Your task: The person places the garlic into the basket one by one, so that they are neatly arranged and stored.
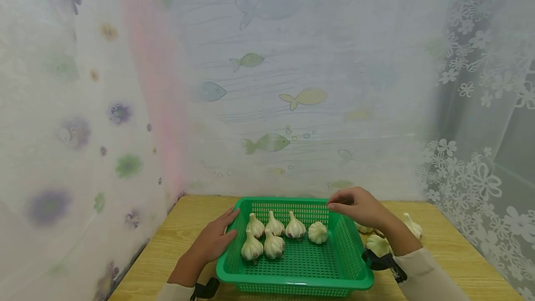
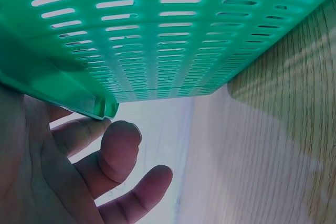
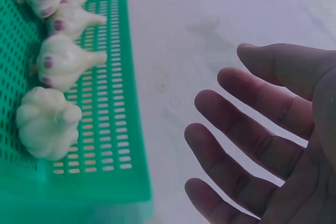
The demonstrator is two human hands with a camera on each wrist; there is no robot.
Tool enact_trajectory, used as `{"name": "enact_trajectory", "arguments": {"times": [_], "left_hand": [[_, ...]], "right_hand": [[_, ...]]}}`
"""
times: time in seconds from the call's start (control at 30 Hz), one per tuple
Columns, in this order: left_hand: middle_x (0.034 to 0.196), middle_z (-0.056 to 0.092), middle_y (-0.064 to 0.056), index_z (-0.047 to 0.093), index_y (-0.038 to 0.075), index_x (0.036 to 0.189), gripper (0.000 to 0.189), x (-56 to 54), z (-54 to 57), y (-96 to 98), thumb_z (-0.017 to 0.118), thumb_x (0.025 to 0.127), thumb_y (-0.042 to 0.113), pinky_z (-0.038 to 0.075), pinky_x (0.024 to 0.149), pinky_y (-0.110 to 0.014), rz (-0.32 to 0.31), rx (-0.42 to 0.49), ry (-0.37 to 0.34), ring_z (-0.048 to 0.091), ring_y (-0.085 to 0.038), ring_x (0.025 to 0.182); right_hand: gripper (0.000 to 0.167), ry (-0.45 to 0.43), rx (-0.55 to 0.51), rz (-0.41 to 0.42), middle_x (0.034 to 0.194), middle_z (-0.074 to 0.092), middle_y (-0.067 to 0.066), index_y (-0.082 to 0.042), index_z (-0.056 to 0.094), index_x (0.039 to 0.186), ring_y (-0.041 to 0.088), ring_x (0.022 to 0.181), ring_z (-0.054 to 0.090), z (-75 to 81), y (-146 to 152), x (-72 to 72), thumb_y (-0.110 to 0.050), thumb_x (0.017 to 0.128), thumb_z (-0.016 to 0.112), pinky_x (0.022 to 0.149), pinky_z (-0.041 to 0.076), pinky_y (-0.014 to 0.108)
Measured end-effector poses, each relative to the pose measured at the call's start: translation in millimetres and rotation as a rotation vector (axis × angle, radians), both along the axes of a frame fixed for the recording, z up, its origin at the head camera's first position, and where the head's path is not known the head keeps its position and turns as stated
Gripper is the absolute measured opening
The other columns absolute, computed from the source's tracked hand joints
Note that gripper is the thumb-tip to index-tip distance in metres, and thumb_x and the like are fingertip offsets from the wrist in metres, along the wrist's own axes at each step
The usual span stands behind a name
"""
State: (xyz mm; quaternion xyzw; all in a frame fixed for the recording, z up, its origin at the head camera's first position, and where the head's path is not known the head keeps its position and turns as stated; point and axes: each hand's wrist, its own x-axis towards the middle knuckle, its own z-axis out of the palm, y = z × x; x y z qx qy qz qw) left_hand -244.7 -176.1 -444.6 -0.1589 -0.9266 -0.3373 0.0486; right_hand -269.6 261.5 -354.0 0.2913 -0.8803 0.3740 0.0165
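Left grip [image 1: 215, 239] touches green basket [image 1: 294, 283], right grip [image 1: 360, 206] hovers nearby

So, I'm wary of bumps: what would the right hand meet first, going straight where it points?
Probably the green basket's far rim, though depth is unclear and the right hand may pass above it.

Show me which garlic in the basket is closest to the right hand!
The rightmost bulb in the green basket; the other five all sit further left.
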Motion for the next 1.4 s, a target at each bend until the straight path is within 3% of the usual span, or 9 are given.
{"name": "enact_trajectory", "arguments": {"times": [0.27, 0.63, 0.93, 1.17, 1.27, 1.4], "left_hand": [[0.17, 0.028, -0.01, 0.036, 0.016, 0.163, 0.057, 1.4, 0.5, 0.9, 0.045, 0.107, 0.022, 0.033, 0.116, -0.067, -0.009, -0.001, 0.013, 0.032, -0.042, 0.154], [0.171, 0.027, -0.007, 0.036, 0.017, 0.163, 0.057, -0.1, 0.5, 0.2, 0.045, 0.108, 0.022, 0.033, 0.116, -0.067, -0.002, 0.011, -0.003, 0.032, -0.041, 0.154], [0.171, 0.028, -0.009, 0.036, 0.017, 0.163, 0.057, 0.9, 2.7, -0.3, 0.045, 0.107, 0.023, 0.033, 0.116, -0.067, 0.0, 0.011, 0.001, 0.032, -0.041, 0.154], [0.17, 0.029, -0.009, 0.037, 0.016, 0.163, 0.057, 0.7, 1.9, 1.5, 0.046, 0.107, 0.022, 0.035, 0.115, -0.066, -0.013, 0.005, 0.015, 0.034, -0.041, 0.153], [0.17, 0.029, -0.009, 0.037, 0.016, 0.163, 0.057, 1.4, 2.1, 1.7, 0.046, 0.107, 0.022, 0.035, 0.115, -0.066, -0.011, 0.008, 0.01, 0.034, -0.041, 0.153], [0.17, 0.028, -0.009, 0.037, 0.017, 0.163, 0.056, 2.0, 2.5, 0.4, 0.045, 0.107, 0.023, 0.034, 0.116, -0.066, 0.001, 0.007, 0.009, 0.033, -0.04, 0.154]], "right_hand": [[0.029, 0.016, -0.098, -0.084, 0.121, 0.073, 0.007, -0.012, 0.074, 0.122, 0.015, 0.104, 0.07, -3.7, 25.8, 15.3, -0.031, 0.104, 0.064, 0.084, 0.057, 0.032], [0.032, 0.03, -0.181, -0.264, 0.128, 0.071, 0.01, -0.015, 0.071, 0.128, -0.002, 0.106, 0.065, -18.6, 58.5, 35.3, -0.034, 0.105, 0.061, 0.086, 0.057, 0.027], [0.044, 0.018, -0.179, -0.404, 0.137, 0.065, 0.019, -0.013, 0.066, 0.138, -0.011, 0.1, 0.06, -34.8, 84.5, 37.1, -0.04, 0.104, 0.062, 0.078, 0.059, 0.036], [0.056, -0.079, -0.185, -0.472, 0.141, 0.061, 0.023, -0.007, 0.062, 0.142, -0.015, 0.094, 0.059, -53.5, 107.7, 33.4, -0.047, 0.103, 0.061, 0.077, 0.06, 0.034], [0.054, -0.114, -0.17, -0.48, 0.141, 0.061, 0.023, -0.005, 0.061, 0.142, -0.011, 0.096, 0.061, -64.2, 116.4, 30.9, -0.043, 0.103, 0.062, 0.079, 0.059, 0.033], [0.045, -0.101, -0.131, -0.459, 0.14, 0.061, 0.026, -0.002, 0.062, 0.141, 0.024, 0.116, 0.067, -78.2, 124.1, 27.9, -0.024, 0.103, 0.064, 0.078, 0.058, 0.032]]}}
